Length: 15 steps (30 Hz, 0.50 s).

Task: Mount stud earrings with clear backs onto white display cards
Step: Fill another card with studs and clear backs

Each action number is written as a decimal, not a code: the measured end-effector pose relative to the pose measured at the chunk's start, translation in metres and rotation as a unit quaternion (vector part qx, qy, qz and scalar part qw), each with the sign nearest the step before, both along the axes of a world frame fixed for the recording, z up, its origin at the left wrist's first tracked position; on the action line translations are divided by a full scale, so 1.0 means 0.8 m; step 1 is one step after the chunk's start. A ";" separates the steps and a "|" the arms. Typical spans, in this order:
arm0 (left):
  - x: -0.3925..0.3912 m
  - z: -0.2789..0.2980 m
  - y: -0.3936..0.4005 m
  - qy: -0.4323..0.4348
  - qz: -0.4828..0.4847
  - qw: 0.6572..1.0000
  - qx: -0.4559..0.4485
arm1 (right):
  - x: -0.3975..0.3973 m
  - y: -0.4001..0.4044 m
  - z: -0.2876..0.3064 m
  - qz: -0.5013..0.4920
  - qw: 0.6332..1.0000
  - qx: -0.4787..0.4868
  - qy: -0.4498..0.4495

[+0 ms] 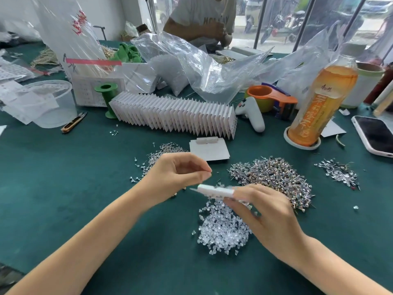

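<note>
My right hand (263, 218) grips a white display card (214, 191) edge-on above the green cloth. Just above the card's left end, my left hand (176, 173) has thumb and fingertips pinched together; what they hold is too small to make out. A heap of clear backs (221, 231) lies under the card. A large pile of stud earrings (274, 177) lies to the right, and a smaller pile of studs (163, 152) sits behind my left hand. A stack of blank cards (209, 150) lies beyond the hands.
A long row of filled cards (172, 113) stands across the middle. Behind it lie plastic bags (204, 67), a green spool (106, 96), a clear tub (51, 103) and snips (73, 122). At right stand a tea bottle (319, 103), tape dispenser (274, 99), phone (374, 135), more studs (338, 172). A person sits opposite.
</note>
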<state>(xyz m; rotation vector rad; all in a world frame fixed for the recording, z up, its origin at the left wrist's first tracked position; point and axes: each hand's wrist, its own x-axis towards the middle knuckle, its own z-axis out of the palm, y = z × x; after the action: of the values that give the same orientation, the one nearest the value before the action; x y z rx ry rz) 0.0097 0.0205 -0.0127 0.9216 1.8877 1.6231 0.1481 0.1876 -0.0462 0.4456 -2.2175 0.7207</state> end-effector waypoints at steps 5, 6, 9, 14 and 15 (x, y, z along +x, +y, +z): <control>0.011 0.006 -0.003 -0.034 -0.089 0.995 -0.006 | 0.002 0.006 0.004 0.022 0.980 0.190 0.062; 0.012 0.006 -0.003 -0.026 -0.098 0.995 -0.012 | 0.002 0.005 0.005 0.018 0.975 0.209 0.069; 0.014 0.006 -0.003 0.004 -0.118 0.993 -0.031 | 0.001 0.006 0.006 0.013 0.964 0.249 0.088; 0.016 0.006 -0.003 0.069 -0.137 0.987 -0.053 | 0.003 0.004 0.004 0.012 0.954 0.284 0.094; 0.016 0.006 -0.003 0.073 -0.136 0.987 -0.053 | 0.003 0.004 0.005 0.014 0.954 0.285 0.091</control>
<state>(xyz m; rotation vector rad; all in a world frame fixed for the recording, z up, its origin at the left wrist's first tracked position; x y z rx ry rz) 0.0223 0.0184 -0.0080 1.2213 1.8299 1.3133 0.1503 0.1908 -0.0424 0.7917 -2.2193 0.0275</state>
